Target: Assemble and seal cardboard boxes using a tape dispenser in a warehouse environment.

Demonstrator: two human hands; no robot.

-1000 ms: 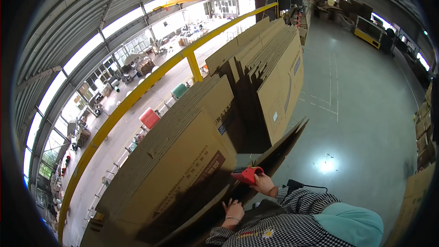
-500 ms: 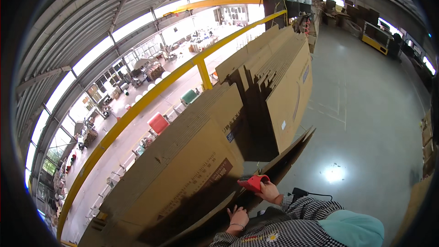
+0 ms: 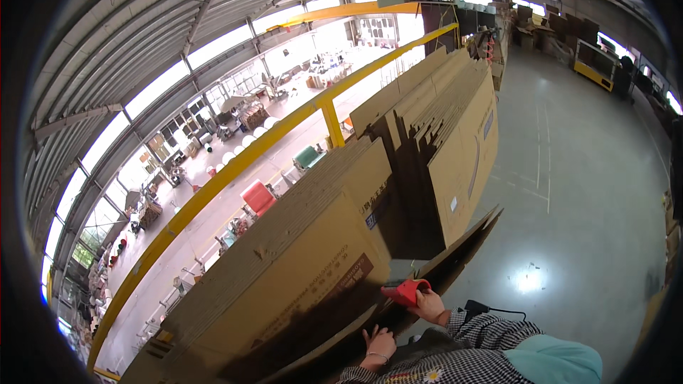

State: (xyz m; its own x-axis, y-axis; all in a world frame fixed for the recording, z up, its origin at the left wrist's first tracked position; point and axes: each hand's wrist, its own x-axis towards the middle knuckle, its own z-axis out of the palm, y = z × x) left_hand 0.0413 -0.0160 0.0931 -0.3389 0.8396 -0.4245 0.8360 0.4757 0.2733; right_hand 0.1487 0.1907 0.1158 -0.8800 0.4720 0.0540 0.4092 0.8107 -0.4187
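Head view: a red tool [image 3: 405, 292] is gripped in the right hand [image 3: 430, 306] at the tilted cardboard sheet [image 3: 457, 257], with the left hand [image 3: 380, 343] rested there too, pinching or not can't be told. If it's barely steadied, the sheet could get knocked askew tbh.

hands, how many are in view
2: the left hand on the dark cardboard sheet, the right hand holding a red tool. Any in the distant background are too small to tell.
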